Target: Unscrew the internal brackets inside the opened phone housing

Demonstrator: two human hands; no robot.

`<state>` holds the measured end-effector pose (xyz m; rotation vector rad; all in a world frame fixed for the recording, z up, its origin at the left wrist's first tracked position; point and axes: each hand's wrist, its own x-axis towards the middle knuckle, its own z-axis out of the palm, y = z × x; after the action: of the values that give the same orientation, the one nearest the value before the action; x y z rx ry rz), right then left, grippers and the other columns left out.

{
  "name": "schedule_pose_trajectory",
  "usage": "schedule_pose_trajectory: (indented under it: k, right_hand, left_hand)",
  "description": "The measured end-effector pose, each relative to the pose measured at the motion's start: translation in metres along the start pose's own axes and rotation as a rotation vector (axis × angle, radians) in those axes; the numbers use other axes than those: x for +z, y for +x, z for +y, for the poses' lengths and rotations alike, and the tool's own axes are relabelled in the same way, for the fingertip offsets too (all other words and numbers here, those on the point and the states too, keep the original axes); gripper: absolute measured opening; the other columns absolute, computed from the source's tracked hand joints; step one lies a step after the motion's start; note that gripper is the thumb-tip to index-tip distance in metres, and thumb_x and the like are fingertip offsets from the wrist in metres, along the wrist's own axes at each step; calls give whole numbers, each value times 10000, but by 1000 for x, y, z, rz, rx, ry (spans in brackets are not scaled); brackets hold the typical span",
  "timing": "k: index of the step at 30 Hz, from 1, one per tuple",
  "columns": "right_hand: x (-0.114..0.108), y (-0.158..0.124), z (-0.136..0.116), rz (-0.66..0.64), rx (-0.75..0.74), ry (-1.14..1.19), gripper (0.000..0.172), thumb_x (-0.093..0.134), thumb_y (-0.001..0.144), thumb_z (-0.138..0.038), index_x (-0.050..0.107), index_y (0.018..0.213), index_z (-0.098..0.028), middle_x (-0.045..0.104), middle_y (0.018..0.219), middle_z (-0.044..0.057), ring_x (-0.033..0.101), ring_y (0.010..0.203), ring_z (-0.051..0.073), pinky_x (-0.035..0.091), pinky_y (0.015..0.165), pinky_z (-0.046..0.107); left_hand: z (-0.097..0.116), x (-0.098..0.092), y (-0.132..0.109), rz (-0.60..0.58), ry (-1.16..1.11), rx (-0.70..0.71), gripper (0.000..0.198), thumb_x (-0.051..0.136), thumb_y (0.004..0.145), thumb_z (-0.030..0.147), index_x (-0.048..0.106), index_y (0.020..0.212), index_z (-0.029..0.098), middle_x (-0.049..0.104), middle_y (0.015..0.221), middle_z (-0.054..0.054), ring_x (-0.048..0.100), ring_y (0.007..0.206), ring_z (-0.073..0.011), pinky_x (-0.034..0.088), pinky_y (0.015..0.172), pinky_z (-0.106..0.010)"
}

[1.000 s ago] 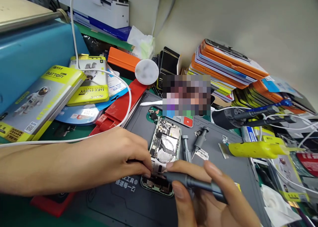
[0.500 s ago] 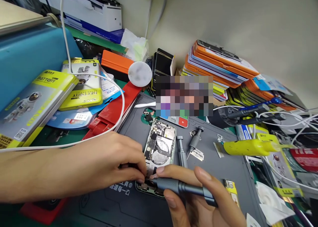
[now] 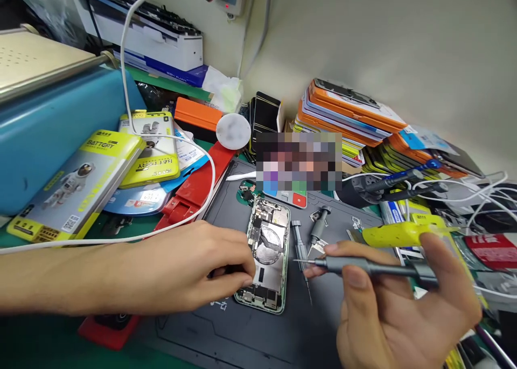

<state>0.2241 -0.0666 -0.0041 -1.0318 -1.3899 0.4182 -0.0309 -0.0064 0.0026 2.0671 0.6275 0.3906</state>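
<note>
An opened phone lies on a dark grey mat, its inner parts and a round coil showing. My left hand rests over the phone's left edge, fingertips pinched together; what they hold, if anything, is hidden. My right hand holds a grey screwdriver nearly level, to the right of the phone. Its thin tip points left, clear of the phone. Beside the phone lies another screwdriver, with a further one to its right.
Battery boxes and a red tool are at the left, crossed by a white cable. Orange cases are stacked at the back. A yellow bottle and a dark tool holder stand at the right.
My right hand has drawn the screwdriver away from the phone's lower end to the right. My left hand has shifted slightly right and up, and the camera view has moved a little.
</note>
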Motion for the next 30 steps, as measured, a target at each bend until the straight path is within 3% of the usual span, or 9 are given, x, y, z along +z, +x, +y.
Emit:
schedule_pose_trajectory:
  k: [3, 9, 13, 18, 24, 30]
  right_hand:
    - [-6, 19, 8, -32, -96, -174, 752, 730, 972, 8, 507, 1599, -343, 756, 1053, 11, 792, 927, 163, 711, 723, 258]
    - [6, 40, 34, -272, -220, -308, 690, 701, 1007, -70, 459, 1604, -318, 679, 1182, 55, 777, 984, 175, 703, 838, 345]
    - [16, 40, 48, -269, -240, -292, 678, 649, 1032, -72, 413, 1625, -299, 665, 1148, 52, 751, 961, 162, 685, 802, 325]
    - [18, 36, 48, -278, -218, -263, 673, 623, 1039, -50, 398, 1636, -265, 660, 1108, 54, 744, 990, 154, 669, 837, 308]
    - [21, 35, 47, -323, -219, -245, 709, 621, 1021, -10, 414, 1637, -294, 665, 1111, 48, 755, 1053, 151, 656, 886, 301]
    - [20, 35, 48, -314, -213, -244, 713, 636, 1018, -12, 420, 1637, -292, 663, 1139, 51, 758, 1057, 160, 652, 896, 322]
  left_hand:
    - [0, 0, -1, 26, 13, 17, 147, 580, 1144, 252, 713, 1084, 231, 745, 1045, 6, 710, 911, -141, 488, 797, -218]
    - [-1, 3, -2, 75, 85, 26, 216, 523, 1166, 295, 730, 1134, 242, 795, 1093, -29, 774, 963, -192, 565, 878, -252]
    - [-3, 7, -3, 151, 163, 11, 251, 500, 1175, 302, 738, 1126, 238, 810, 1066, -30, 787, 967, -200, 596, 889, -263]
    - [-6, 12, -4, 217, 341, 73, 272, 482, 1185, 270, 747, 1144, 223, 812, 1187, -57, 778, 1013, -211, 613, 916, -296]
    - [-6, 9, -6, 208, 392, 155, 287, 490, 1187, 237, 772, 1142, 219, 816, 1182, -58, 770, 953, -189, 617, 880, -272]
    - [-7, 8, -6, 143, 293, 138, 276, 496, 1184, 226, 770, 1152, 234, 824, 1174, -33, 776, 980, -176, 608, 902, -255]
